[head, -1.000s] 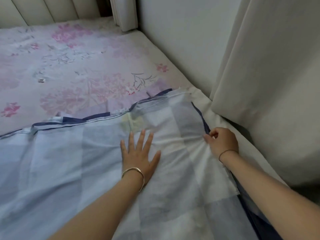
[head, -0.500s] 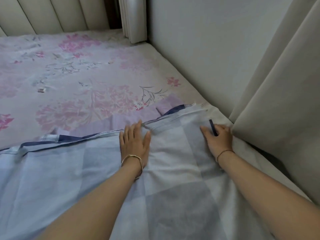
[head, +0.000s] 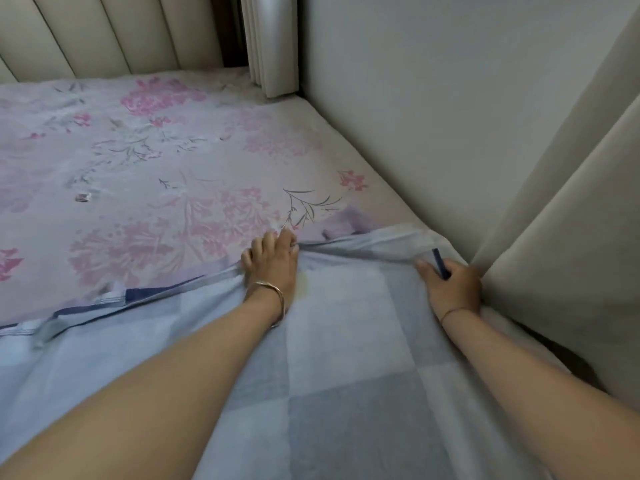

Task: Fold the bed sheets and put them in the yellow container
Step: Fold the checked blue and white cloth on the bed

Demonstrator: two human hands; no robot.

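Left hand, right hand — seemingly clutching sheet

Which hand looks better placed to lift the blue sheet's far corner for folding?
Probably the right hand: it grips the blue sheet right by that corner, beside the curtain. The left hand holds the edge farther along.

Pink-flowered mattress set against a pale wall; padded ribbed headboard at the far end; cream curtain on the right, second curtain in the corner; small scrap on the mattress.
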